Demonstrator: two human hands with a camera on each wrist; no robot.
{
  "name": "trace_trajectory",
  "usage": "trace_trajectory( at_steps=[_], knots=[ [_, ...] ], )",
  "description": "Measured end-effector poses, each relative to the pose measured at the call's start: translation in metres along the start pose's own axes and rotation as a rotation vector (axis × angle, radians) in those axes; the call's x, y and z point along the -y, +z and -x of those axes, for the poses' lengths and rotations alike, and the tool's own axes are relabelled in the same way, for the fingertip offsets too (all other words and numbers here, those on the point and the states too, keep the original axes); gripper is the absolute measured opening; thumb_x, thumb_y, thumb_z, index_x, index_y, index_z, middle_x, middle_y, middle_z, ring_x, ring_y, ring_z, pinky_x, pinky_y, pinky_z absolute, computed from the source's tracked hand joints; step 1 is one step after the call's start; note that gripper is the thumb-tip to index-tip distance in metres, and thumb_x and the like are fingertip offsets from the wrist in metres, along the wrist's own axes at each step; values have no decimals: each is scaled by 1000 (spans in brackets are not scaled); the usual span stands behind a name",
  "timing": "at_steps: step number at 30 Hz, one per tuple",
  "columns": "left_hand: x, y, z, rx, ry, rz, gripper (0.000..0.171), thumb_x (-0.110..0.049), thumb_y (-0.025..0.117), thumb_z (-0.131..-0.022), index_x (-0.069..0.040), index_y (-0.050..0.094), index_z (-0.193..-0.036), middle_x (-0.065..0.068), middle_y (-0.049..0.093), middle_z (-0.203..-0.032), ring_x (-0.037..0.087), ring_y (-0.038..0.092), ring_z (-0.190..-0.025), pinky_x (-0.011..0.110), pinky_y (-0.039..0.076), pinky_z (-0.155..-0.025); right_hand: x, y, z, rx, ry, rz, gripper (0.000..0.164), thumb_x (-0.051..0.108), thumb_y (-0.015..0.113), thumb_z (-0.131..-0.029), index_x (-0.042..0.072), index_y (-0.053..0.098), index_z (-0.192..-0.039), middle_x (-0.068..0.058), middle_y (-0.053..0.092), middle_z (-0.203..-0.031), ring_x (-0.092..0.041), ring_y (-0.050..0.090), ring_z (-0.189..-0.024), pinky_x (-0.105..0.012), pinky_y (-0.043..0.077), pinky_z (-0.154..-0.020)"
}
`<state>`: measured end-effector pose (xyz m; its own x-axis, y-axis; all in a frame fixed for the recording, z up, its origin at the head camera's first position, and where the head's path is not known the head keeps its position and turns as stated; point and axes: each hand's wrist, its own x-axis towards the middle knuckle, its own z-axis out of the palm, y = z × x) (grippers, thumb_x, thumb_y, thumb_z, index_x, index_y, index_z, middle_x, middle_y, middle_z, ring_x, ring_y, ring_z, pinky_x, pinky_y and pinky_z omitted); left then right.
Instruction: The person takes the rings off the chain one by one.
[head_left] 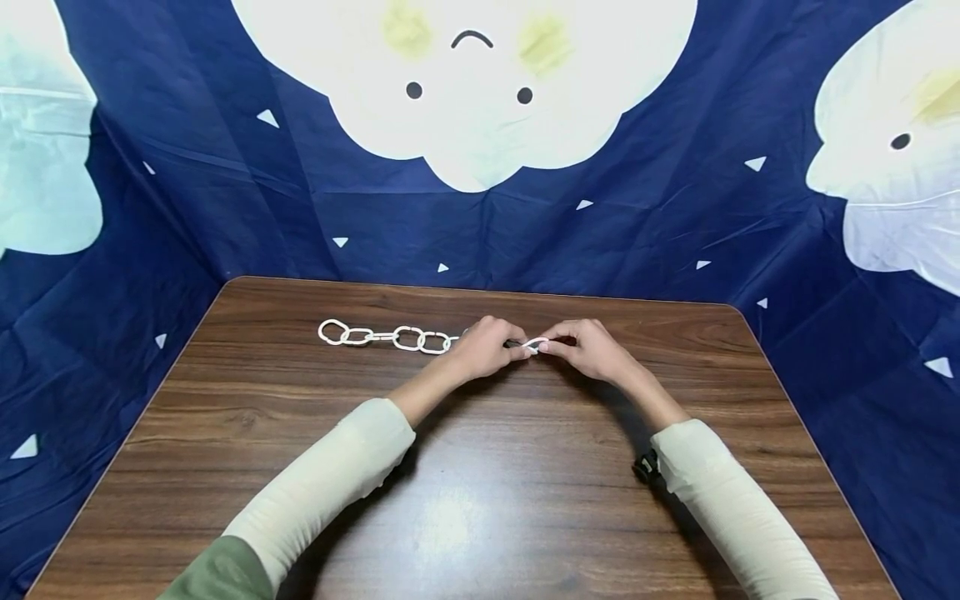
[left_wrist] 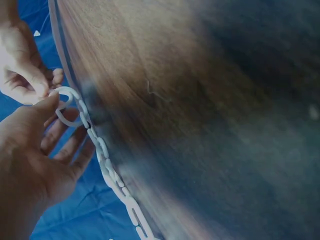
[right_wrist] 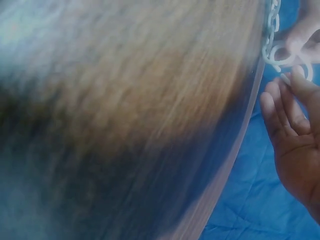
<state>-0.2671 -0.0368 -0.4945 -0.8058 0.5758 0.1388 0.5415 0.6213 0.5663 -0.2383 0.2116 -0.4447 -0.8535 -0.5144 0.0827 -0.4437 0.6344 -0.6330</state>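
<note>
A chain of white oval links (head_left: 383, 337) runs left to right along the far part of the table and passes behind the left hand. My left hand (head_left: 487, 346) pinches a white link at the chain's right end between thumb and fingers. Close beside it, my right hand (head_left: 592, 348) pinches a white link (head_left: 536, 341) with thumb and fingertips. Seen from the right wrist, this link (right_wrist: 310, 72) overlaps the one at the left hand, and the fingers partly cover both. In the left wrist view several links (left_wrist: 103, 150) trail from the left hand.
The brown wooden table (head_left: 465, 467) has rounded far corners. Behind and beside it hangs a dark blue cloth (head_left: 420, 225) printed with white clouds and small triangles. Light sleeves cover both forearms, and a small black object (head_left: 645, 467) shows at the right cuff.
</note>
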Motion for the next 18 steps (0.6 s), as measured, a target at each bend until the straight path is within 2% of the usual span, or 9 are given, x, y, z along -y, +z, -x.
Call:
trace_trajectory(
  at_steps=[2, 5, 10, 13, 14, 18],
  knots=[
    [-2, -3, 1, -4, 5, 17, 15, -37, 81, -106, -25, 88, -105, -10, 83, -96, 13, 68, -88, 38, 59, -86, 1, -1, -1, -3, 13, -5, 12, 21, 80, -107, 15, 89, -113, 0, 88, -110, -15, 72, -101, -34, 56, -90],
    [4, -2, -1, -19, 12, 50, 14, -36, 80, -106, -25, 88, -107, -14, 84, -97, 9, 69, -88, 35, 59, -87, 3, -1, -2, -10, 21, -18, 12, 19, 81, -106, 13, 88, -113, -2, 88, -106, -14, 68, -94, -31, 54, -84],
    [29, 10, -13, -49, 2, 73, 9, -37, 82, -105, -30, 88, -106, -24, 81, -93, 2, 68, -85, 29, 58, -82, 7, -2, -6, -39, 1, -36, 13, 19, 81, -106, 11, 87, -114, -3, 87, -104, -14, 68, -90, -28, 54, -81],
    [35, 10, -14, -69, -13, 100, 7, -39, 83, -105, -34, 87, -102, -28, 80, -92, 1, 68, -86, 28, 57, -82, 9, -3, -9, -58, -16, -39, 13, 20, 81, -106, 11, 87, -114, -3, 87, -104, -14, 70, -90, -29, 56, -81],
    [32, 7, -12, -75, -24, 112, 7, -39, 83, -104, -34, 87, -101, -28, 80, -92, 1, 68, -87, 28, 56, -84, 10, -4, -9, -63, -21, -39, 13, 20, 81, -106, 11, 87, -113, -3, 87, -104, -15, 70, -90, -29, 56, -82],
    [-9, -25, 8, -89, -64, 139, 11, -29, 83, -104, -20, 89, -105, -8, 86, -102, 13, 72, -96, 35, 58, -92, 14, -5, -13, -77, -32, -42, 12, 21, 82, -106, 12, 88, -111, -4, 87, -105, -16, 72, -93, -32, 57, -85]
  ],
)
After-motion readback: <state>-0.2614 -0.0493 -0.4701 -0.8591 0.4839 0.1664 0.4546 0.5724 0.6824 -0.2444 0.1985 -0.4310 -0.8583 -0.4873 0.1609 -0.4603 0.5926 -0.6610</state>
